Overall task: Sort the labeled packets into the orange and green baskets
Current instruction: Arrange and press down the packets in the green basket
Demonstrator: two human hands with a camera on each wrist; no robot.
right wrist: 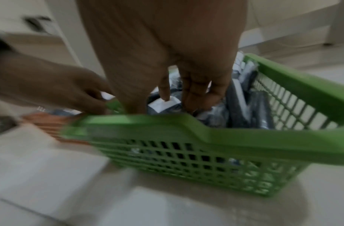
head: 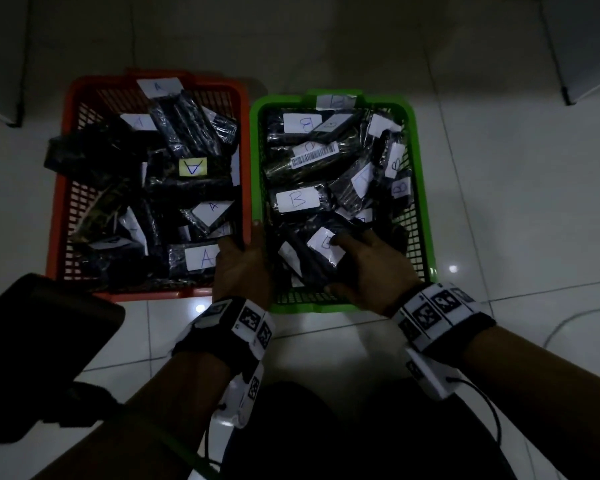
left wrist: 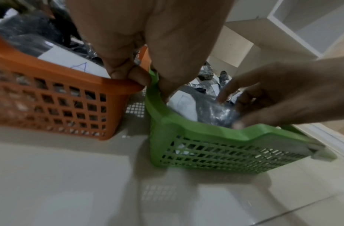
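The orange basket point(head: 58, 206) on the left holds several dark packets labeled A. Beside it on the right, the green basket point(head: 424, 202) holds several labeled B. My left hand point(head: 243, 244) sits where the two rims meet. Its fingers point(left wrist: 126, 73) curl on the orange basket's near corner and its thumb reaches inside the green rim point(left wrist: 153, 97). My right hand point(head: 336, 265) is inside the green basket at its near end. It grips a dark packet point(head: 314, 268) with a white B label, fingers point(right wrist: 165, 97) on the label and thumb at the near end.
Both baskets stand on a white tiled floor point(head: 516, 220). A flat black object point(head: 45, 341) lies at the lower left near my left arm. A thin cable point(head: 568, 322) curves on the floor at the right. Dark furniture legs point(head: 565, 95) stand at the far corners.
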